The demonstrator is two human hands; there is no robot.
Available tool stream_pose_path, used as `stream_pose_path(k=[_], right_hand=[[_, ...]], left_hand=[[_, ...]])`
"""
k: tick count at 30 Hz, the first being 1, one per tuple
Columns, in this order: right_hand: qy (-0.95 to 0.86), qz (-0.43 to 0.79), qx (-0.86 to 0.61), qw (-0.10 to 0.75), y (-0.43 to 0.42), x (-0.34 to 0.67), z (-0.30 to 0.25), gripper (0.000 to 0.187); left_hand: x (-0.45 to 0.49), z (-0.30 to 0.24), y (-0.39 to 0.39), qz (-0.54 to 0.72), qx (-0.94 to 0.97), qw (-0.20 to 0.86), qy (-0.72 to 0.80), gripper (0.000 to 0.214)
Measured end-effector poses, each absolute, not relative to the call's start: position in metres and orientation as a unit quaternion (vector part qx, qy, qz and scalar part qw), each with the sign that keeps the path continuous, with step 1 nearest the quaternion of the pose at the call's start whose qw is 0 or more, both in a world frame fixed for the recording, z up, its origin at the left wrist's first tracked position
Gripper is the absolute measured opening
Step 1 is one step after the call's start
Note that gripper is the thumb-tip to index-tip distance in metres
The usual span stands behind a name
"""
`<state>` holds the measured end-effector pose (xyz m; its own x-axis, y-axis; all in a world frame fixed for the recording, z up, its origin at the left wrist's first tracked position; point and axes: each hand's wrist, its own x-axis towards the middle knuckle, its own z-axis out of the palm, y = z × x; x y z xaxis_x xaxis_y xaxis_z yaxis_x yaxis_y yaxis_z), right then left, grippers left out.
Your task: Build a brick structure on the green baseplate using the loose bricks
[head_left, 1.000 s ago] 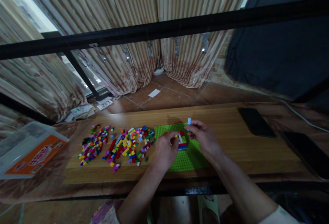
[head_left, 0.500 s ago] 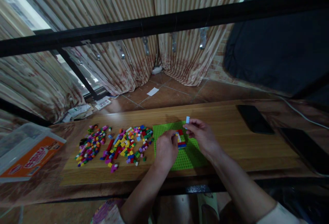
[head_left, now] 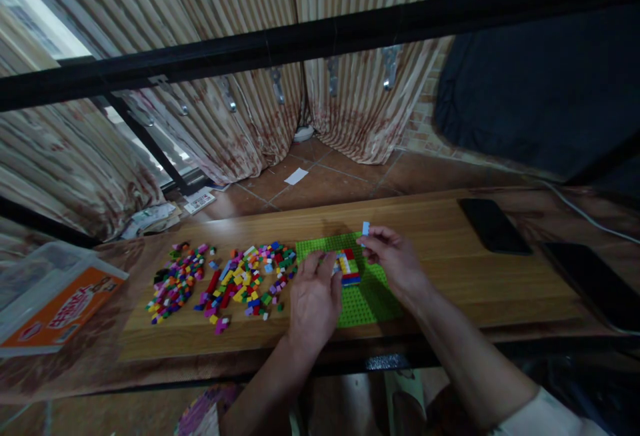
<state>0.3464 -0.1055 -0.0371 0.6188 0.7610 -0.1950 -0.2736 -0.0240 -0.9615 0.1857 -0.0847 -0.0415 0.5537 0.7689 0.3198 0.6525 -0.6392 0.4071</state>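
Observation:
My right hand (head_left: 397,263) pinches a light blue toy brick (head_left: 365,229) between thumb and fingers, raised above the far part of the green studded baseplate (head_left: 370,309). On that plate stands a small build of bricks (head_left: 351,268) in red, yellow, white and blue. My left hand (head_left: 315,299) is at the build's left side, its fingers loosely bent and apart, with the fingertips close to the build's edge. Whether they touch it I cannot tell. The hand hides the build's left part and some of the baseplate.
Left of the baseplate, loose bricks of many colours lie in a middle pile (head_left: 245,283) and a farther pile (head_left: 180,283). A clear tub with an orange label (head_left: 65,306) stands at far left. Two dark phones (head_left: 495,226) lie at right. A black bar (head_left: 320,39) crosses beyond the table.
My left hand has shifted slightly left and its fingers have spread, showing more of the build. My right hand still holds the light blue brick at nearly the same place.

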Motion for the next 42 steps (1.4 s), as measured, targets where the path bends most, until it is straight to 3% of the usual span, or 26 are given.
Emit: stream_pose_path(k=[7, 14, 19, 27, 33, 38, 42], right_hand=[[-0.214, 0.410, -0.593, 0.659, -0.107, 0.345, -0.035, 0.027], [-0.210, 0.416, -0.585, 0.664, -0.110, 0.344, -0.037, 0.047], [-0.245, 0.427, -0.570, 0.658, -0.113, 0.345, -0.038, 0.050], [-0.287, 0.481, -0.536, 0.631, -0.116, 0.341, -0.036, 0.053], [-0.291, 0.435, -0.584, 0.620, -0.116, 0.344, -0.038, 0.054], [-0.313, 0.390, -0.611, 0.614, -0.114, 0.347, -0.044, 0.036], [-0.330, 0.378, -0.627, 0.596, -0.112, 0.348, -0.046, 0.029]], left_hand=[[0.186, -0.058, -0.105, 0.164, 0.906, 0.009, 0.389, 0.054], [0.187, -0.068, -0.106, 0.148, 0.910, -0.005, 0.388, 0.058], [0.186, -0.075, -0.105, 0.160, 0.907, -0.005, 0.390, 0.057], [0.184, -0.073, -0.104, 0.175, 0.907, 0.041, 0.382, 0.058], [0.177, -0.056, -0.102, 0.200, 0.903, 0.076, 0.372, 0.057], [0.164, -0.047, -0.080, 0.284, 0.850, 0.127, 0.425, 0.046], [0.156, -0.048, -0.056, 0.286, 0.783, 0.237, 0.499, 0.035]])
